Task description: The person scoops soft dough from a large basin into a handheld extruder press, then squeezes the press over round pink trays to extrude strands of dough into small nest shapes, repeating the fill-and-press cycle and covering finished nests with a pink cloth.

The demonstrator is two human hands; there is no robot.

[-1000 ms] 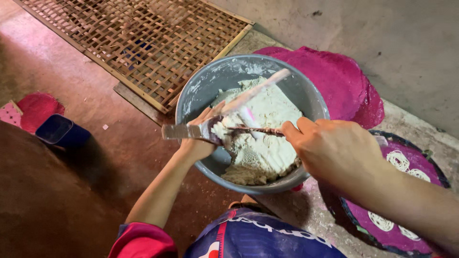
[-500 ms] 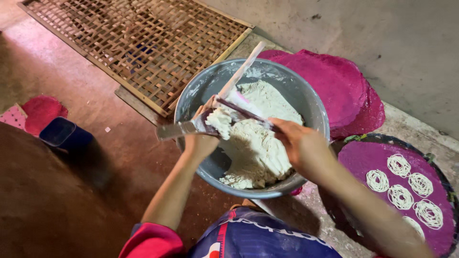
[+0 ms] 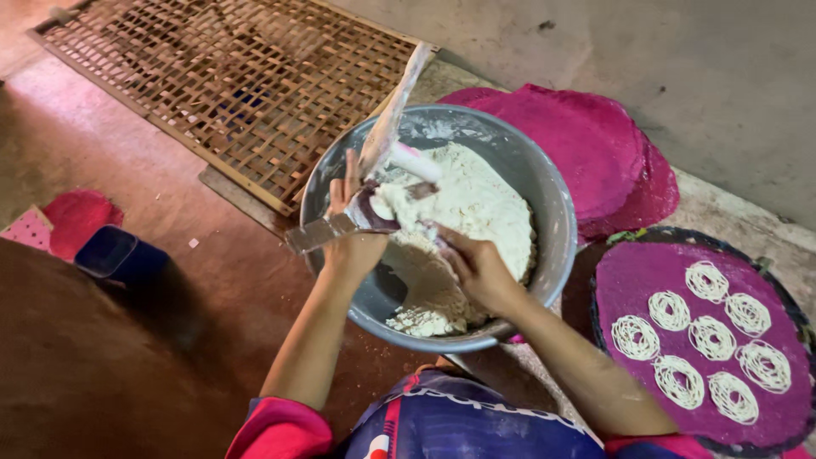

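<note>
- At the far left, on the reddish floor (image 3: 170, 195), a red cloth (image 3: 78, 219) lies beside a small dark blue box (image 3: 115, 253).
- Further up on the floor lies a woven bamboo mat (image 3: 229, 76), its near corner reaching to the bowl's left side.
- My left hand (image 3: 353, 234) is over the left part of the metal bowl (image 3: 557, 246). Its fingers are wrapped shut around a press tool (image 3: 340, 225); a flat metal arm sticks out left past the bowl's rim, and a long pale handle (image 3: 395, 106) smeared with dough rises tilted up and away over the far rim.
- White dough (image 3: 476, 212) fills the middle and right of the bowl, with a crumbly lump low near the front wall.
- My right hand (image 3: 476, 268) is just right of the left, down on the dough. Its fingers are curled and pressing into the dough next to the tool; I cannot tell how much dough they grip.
- Behind the bowl to the right, a stack of round magenta mats (image 3: 586, 149) lies on the grey concrete floor.
- At the far right, near my right forearm, a round tray (image 3: 778, 280) carries a purple mat with six white coils of noodle strands (image 3: 705, 336), laid apart from one another.
</note>
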